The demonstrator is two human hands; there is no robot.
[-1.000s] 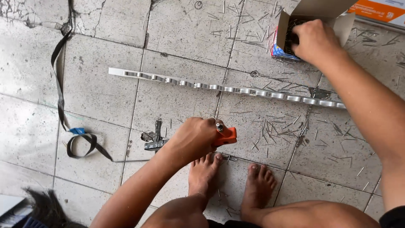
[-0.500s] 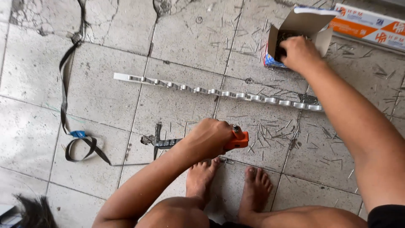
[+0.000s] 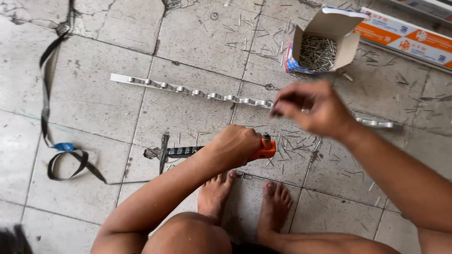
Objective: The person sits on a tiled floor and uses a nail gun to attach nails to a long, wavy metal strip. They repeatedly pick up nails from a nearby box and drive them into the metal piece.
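My left hand (image 3: 235, 146) grips an orange hand riveter (image 3: 266, 150) low over the tiled floor. The tool's metal nose points up and its dark handles (image 3: 181, 151) stick out to the left. My right hand (image 3: 310, 110) is blurred in mid-air just above and right of the riveter, thumb and fingers pinched together. Whether anything is in the pinch is too blurred to tell. Behind it stands an open cardboard box (image 3: 329, 23) full of loose rivets (image 3: 318, 49). A long notched metal strip (image 3: 188, 90) lies across the floor beyond the tool.
My two bare feet (image 3: 214, 193) rest on the tiles just below the riveter. A black strap (image 3: 49, 113) with a blue tag loops along the left. A long orange and white carton (image 3: 405, 40) lies at the top right. Spent rivet pins litter the floor.
My right hand has left the rivet box and swung down towards the riveter with fingers pinched. The left hand has kept its hold on the riveter.
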